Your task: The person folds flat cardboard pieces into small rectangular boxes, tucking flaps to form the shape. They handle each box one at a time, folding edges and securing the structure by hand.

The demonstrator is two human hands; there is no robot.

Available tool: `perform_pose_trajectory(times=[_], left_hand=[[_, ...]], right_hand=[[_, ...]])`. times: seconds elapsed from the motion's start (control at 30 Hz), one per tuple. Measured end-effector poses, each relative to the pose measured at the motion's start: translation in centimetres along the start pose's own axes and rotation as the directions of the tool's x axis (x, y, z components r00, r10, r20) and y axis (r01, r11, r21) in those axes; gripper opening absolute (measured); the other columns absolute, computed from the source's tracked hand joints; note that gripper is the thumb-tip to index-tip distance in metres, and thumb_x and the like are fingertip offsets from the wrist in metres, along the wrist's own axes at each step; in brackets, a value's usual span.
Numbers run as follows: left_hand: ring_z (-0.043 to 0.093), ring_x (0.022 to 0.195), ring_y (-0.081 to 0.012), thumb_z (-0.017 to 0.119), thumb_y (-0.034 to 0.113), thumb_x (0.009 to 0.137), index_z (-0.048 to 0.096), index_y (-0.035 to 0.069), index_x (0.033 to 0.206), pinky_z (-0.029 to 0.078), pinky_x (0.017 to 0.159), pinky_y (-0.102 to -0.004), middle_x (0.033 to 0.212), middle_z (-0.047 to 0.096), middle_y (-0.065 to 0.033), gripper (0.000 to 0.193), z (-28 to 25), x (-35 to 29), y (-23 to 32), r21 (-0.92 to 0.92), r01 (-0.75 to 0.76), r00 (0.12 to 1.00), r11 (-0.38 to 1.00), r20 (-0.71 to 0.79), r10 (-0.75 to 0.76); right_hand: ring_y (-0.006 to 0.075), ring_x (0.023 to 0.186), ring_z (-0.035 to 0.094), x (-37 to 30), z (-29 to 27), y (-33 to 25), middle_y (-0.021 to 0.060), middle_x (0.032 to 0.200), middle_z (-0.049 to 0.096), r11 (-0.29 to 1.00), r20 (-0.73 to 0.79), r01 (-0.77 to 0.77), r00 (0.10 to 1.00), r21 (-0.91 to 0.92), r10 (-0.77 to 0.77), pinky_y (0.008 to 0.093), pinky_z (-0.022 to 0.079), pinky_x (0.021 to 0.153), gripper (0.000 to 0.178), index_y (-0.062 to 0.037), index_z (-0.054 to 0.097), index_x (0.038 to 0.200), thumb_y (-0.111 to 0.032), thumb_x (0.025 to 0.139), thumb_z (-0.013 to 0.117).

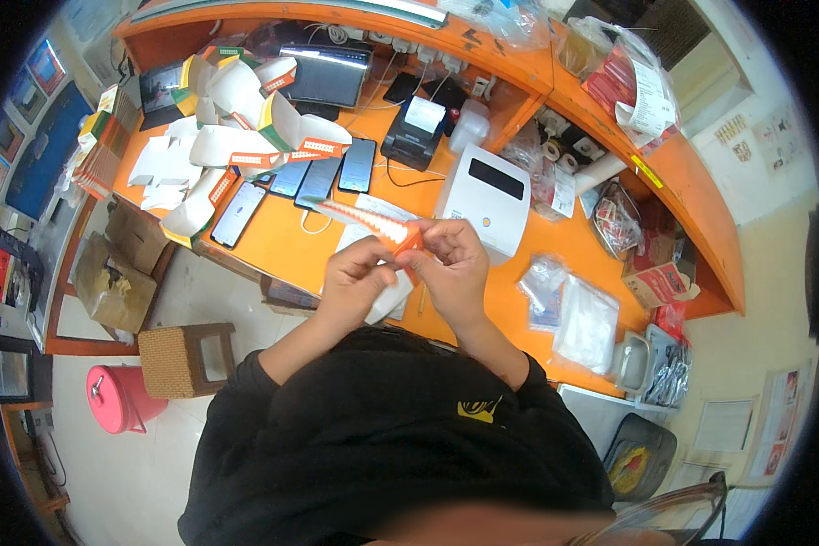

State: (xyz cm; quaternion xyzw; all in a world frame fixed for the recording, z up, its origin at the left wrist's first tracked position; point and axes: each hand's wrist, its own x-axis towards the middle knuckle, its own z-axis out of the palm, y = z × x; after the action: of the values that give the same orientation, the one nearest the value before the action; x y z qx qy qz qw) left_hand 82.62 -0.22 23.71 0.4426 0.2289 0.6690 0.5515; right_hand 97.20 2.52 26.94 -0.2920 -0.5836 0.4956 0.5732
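Observation:
Over the front edge of the orange desk, my left hand (355, 276) and my right hand (453, 267) grip an orange and white cardboard food carton (406, 240) between them. The fingers of both hands are closed on its orange end, thumbs toward each other. A long side of the carton points away to the left and is slightly blurred. Its lower part is partly hidden by my fingers. At the left of the desk lies a heap of open paper food trays (237, 144), white inside with orange and green outsides.
Several phones (318, 182) lie beside the heap, with a small black printer (414, 135) behind. A white box-shaped machine (484, 202) stands to the right, near clear plastic bags (584, 323). A woven stool (173, 361) and a pink bucket (127, 399) are on the floor at left.

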Motion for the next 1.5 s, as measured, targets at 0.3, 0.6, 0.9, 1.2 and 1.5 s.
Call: perform_pose_trajectory(times=[0.3,0.6,0.9,1.2,1.5], left_hand=[[0.063,0.092,-0.0149,0.078,0.006,0.081,0.063,-0.002,0.111,0.054,0.081,-0.0268,0.111,0.059,-0.0105,0.034,-3.4,1.5,5.0,0.722,-0.095,0.994,0.685,0.028,0.108],[0.068,0.073,-0.0137,0.074,0.006,0.086,0.071,-0.002,0.092,0.055,0.068,-0.0252,0.084,0.07,-0.0091,0.011,-8.5,2.2,5.1,0.688,-0.013,0.971,0.725,-0.166,0.175],[0.063,0.111,-0.027,0.068,-0.003,0.086,0.067,-0.001,0.092,0.052,0.088,-0.0343,0.105,0.064,-0.0125,0.007,-9.3,1.1,4.9,0.664,-0.311,0.95,0.68,0.249,0.191],[0.06,0.09,-0.0084,0.066,-0.005,0.088,0.063,-0.001,0.095,0.051,0.07,-0.0201,0.108,0.058,-0.0086,0.009,-9.9,0.3,5.1,0.446,-0.182,0.979,0.876,0.003,0.202],[0.065,0.092,-0.0129,0.068,-0.004,0.086,0.067,-0.005,0.095,0.056,0.076,-0.0223,0.105,0.062,-0.0116,0.008,-10.4,-0.1,6.8,0.459,-0.21,0.978,0.863,0.116,0.176]], right_hand=[[0.0097,0.083,0.064,1.6,1.5,1.7,0.0061,0.087,0.068,0.962,-0.134,-0.153,0.983,-0.225,0.124,0.0251,0.051,0.077,0.014,0.0,0.064,0.102,-0.001,0.088,0.068],[0.0116,0.09,0.061,3.3,2.6,2.1,0.0065,0.097,0.067,0.76,-0.191,0.035,0.959,-0.649,-0.208,0.0268,0.047,0.082,0.018,-0.0007,0.063,0.102,-0.012,0.09,0.07],[0.011,0.09,0.062,1.3,6.7,3.6,0.0066,0.098,0.068,0.978,-0.1,-0.192,0.978,-0.077,0.184,0.0286,0.049,0.08,0.016,-0.0017,0.062,0.104,-0.015,0.094,0.065],[0.0227,0.073,0.067,-0.6,10.2,2.9,0.0118,0.081,0.069,0.719,0.003,0.211,0.96,-0.662,-0.279,0.0305,0.049,0.065,0.005,-0.0016,0.069,0.087,0.0,0.083,0.068],[0.0201,0.07,0.067,-0.7,10.6,2.2,0.0113,0.079,0.071,0.828,-0.051,0.112,0.985,-0.549,-0.168,0.0298,0.05,0.065,0.006,-0.0003,0.072,0.083,0.001,0.082,0.066]])
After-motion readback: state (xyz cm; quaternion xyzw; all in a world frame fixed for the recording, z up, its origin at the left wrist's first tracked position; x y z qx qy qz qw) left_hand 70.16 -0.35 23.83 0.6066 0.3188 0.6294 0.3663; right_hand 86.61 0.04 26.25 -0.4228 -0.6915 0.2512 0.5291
